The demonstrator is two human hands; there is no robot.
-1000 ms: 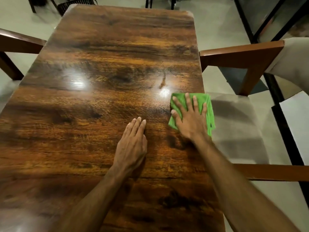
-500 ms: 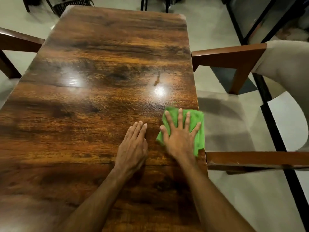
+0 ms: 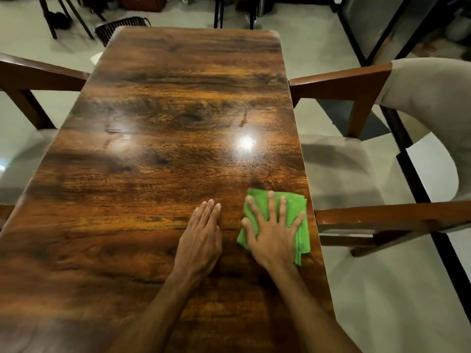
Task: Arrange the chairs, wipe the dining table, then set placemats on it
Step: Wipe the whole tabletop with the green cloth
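A glossy dark wooden dining table fills the middle of the view. My right hand lies flat with spread fingers on a folded green cloth, pressing it onto the table near the right edge. Just to its left, my left hand rests palm down on the bare wood, fingers together, holding nothing. A wooden armchair with a grey seat stands at the table's right side. Another armchair shows at the left side, partly cut off.
A dark wire chair back stands at the table's far left corner. Dark furniture legs rise beyond the far end. A black-framed glass partition runs along the right. The floor is pale and shiny.
My right hand has dragged the green cloth toward me along the table's right edge. My left hand has stayed flat in about the same spot. The view has pulled back a little.
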